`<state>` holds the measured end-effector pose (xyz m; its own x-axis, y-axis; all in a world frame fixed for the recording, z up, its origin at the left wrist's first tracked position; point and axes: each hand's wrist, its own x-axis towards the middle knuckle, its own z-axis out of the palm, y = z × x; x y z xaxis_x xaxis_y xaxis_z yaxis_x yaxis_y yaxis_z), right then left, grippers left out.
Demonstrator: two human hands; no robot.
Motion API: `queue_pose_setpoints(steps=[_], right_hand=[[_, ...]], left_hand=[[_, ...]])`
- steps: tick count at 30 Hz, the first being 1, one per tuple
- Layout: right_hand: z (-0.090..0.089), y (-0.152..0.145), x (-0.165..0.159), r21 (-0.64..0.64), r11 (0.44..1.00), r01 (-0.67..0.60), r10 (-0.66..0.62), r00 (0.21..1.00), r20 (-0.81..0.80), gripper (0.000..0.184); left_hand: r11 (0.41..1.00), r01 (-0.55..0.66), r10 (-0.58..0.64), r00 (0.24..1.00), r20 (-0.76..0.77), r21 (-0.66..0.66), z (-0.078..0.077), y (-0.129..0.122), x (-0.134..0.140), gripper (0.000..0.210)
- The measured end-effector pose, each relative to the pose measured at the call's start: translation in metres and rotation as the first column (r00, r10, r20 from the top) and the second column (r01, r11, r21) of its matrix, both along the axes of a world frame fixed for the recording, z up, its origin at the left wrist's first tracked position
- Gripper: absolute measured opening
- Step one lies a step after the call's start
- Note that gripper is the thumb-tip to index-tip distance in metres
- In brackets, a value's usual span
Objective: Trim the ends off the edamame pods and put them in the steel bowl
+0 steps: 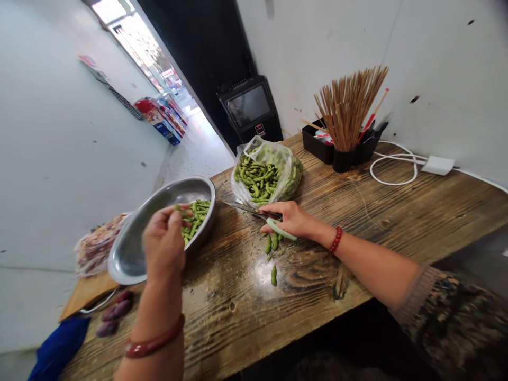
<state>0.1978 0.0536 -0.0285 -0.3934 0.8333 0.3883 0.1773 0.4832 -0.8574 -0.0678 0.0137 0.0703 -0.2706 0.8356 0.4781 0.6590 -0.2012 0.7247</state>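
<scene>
My left hand (162,235) is closed on a green edamame pod (183,212) over the near side of a steel bowl (137,238). Many edamame pods (200,211) lie in the right part of that bowl. In my right hand (291,218) is a pair of scissors (278,228) with pale green handles, the blades pointing left. Just behind the scissors stands a clear plastic bag (291,177) full of pods. Several loose pods lie on the wooden table below my right hand, and a single pod (273,275) rests nearer to me.
At the back right, a black organizer (317,145) holds thin wooden sticks (349,108) and pens. A white cable leads to a white adapter (437,165). Purplish-red items (115,313) and a blue cloth (59,346) lie at the left, near a filled plastic bag (97,246).
</scene>
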Motion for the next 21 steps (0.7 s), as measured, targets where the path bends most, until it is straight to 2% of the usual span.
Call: queue_pose_setpoints(steps=[1, 2, 4, 7, 10, 12, 15, 21], right_hand=[[0.0, -0.001, 0.0, 0.003, 1.0, -0.003, 0.003, 1.0, -0.001, 0.053], [0.0, -0.001, 0.0, 0.011, 1.0, -0.007, 0.007, 1.0, -0.002, 0.053], [0.0, -0.002, -0.001, 0.04, 0.999, -0.016, 0.017, 1.0, -0.007, 0.053], [0.0, -0.002, -0.001, 0.083, 0.996, -0.017, 0.02, 0.999, -0.035, 0.053], [0.0, -0.001, 0.0, 0.101, 0.995, -0.026, 0.028, 0.999, -0.02, 0.054], [0.0, 0.0, 0.001, 0.116, 0.991, -0.059, 0.056, 0.998, 0.026, 0.055], [0.0, -0.001, 0.003, 0.153, 0.982, -0.108, 0.093, 0.99, 0.104, 0.058], [0.0, -0.004, 0.004, 0.212, 0.964, -0.159, 0.112, 0.97, 0.216, 0.064]], left_hand=[[0.993, 0.111, -0.102, 0.97, 0.219, -0.032, -0.005, -0.007, 0.019, 0.02], [0.969, 0.227, -0.175, 0.91, 0.375, -0.099, -0.011, -0.012, 0.038, 0.018], [0.922, 0.36, -0.217, 0.785, 0.58, -0.143, -0.02, -0.021, 0.068, 0.014], [0.863, 0.476, -0.197, 0.628, 0.753, -0.172, -0.033, -0.025, 0.088, 0.021], [0.867, 0.473, -0.147, 0.542, 0.827, -0.156, -0.044, -0.024, 0.088, 0.031], [0.883, 0.445, -0.119, 0.52, 0.846, -0.149, -0.052, -0.024, 0.083, 0.031], [0.896, 0.42, -0.111, 0.529, 0.841, -0.146, -0.062, -0.025, 0.078, 0.025], [0.911, 0.392, -0.172, 0.645, 0.745, -0.13, -0.063, -0.03, 0.075, 0.023]])
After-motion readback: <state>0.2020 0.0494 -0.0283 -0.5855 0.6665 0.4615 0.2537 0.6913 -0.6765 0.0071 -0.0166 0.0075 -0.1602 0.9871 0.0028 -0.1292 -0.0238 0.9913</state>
